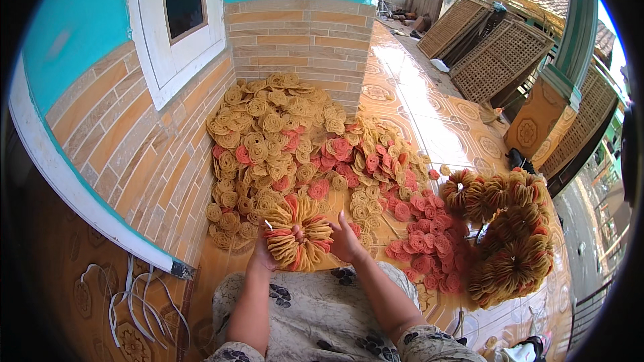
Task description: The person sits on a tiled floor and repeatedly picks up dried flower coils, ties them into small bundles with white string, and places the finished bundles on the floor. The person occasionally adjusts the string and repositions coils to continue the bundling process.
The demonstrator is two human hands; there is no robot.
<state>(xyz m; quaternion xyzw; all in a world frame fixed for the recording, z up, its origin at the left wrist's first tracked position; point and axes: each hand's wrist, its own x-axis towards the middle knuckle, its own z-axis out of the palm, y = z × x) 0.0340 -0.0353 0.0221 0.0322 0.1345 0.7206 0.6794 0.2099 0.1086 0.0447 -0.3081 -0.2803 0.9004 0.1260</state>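
Above my lap is a ring-shaped bundle of thin, coiled crackers (310,255), mostly yellow with some red ones, packed on edge. My left hand (263,253) grips its left side, and a fingertip seems to show in the ring's centre. A short white strip end (269,224) sticks out beside that hand. Just right of the bundle, my right hand (347,243) is open, fingers stretched and apart; whether its thumb touches the crackers I cannot tell. In front of both hands spreads a big heap of loose yellow crackers (258,141), with red crackers (426,234) mainly toward the right.
Several finished-looking cracker rings (513,255) are stacked on the right. White strips (137,302) lie on the tiled floor at lower left. A brick-patterned wall (295,40) stands behind the heap, a low white ledge (87,198) at left. Woven racks (500,57) lean beyond a pillar (543,117).
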